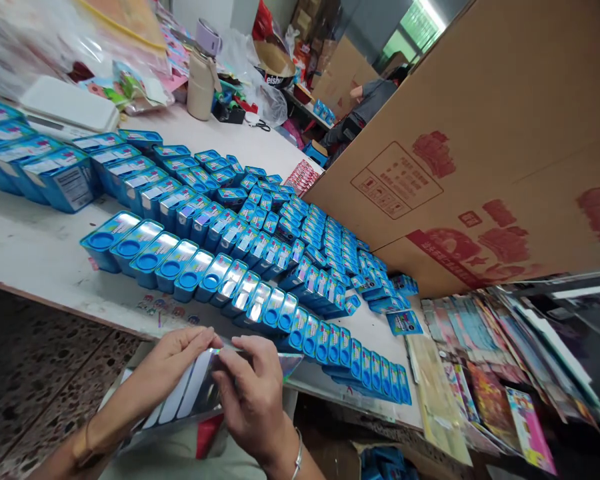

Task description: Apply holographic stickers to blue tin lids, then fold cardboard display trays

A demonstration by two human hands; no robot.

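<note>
My left hand [173, 363] and my right hand [253, 393] are both closed on a shiny, iridescent sheet of white stickers [190, 393], held low in front of the table edge. The fingertips of both hands pinch at the sheet's top edge. Just beyond my hands, long rows of small blue tins [240, 267] lie on the white table [35, 250], overlapping like tiles. Many of the tins show white or silver labels on their upper faces.
A large cardboard box [480, 133] stands at the right of the table. Stacks of colourful printed packets [500, 373] lie at the right front. A white scale [67, 103], a beige bottle [200, 83] and plastic bags sit at the back. A person [370, 100] works further off.
</note>
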